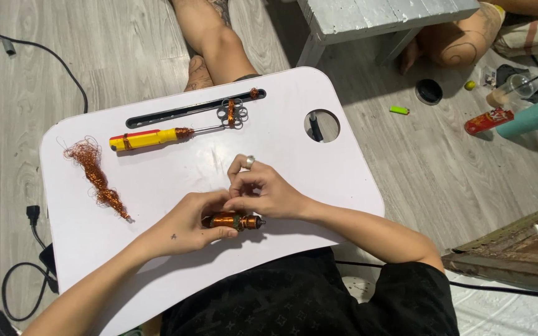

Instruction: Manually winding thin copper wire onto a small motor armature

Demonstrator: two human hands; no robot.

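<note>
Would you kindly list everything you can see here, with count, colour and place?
lap tray: one, white, across the person's lap
copper-wound rotor: one, copper and dark, near tray edge, held in both hands
loose wire tangle: one, copper, left part of tray
screwdriver: one, yellow and red handle, upper tray below the slot
small metal rings: a cluster, grey, at the screwdriver tip
lighter: one, green, floor right of tray
can: one, red, floor far right
tumbler: one, teal, far right
cables: several, black, floor left
left hand: grips the rotor
right hand: fingers on the rotor, ring on one finger
</note>
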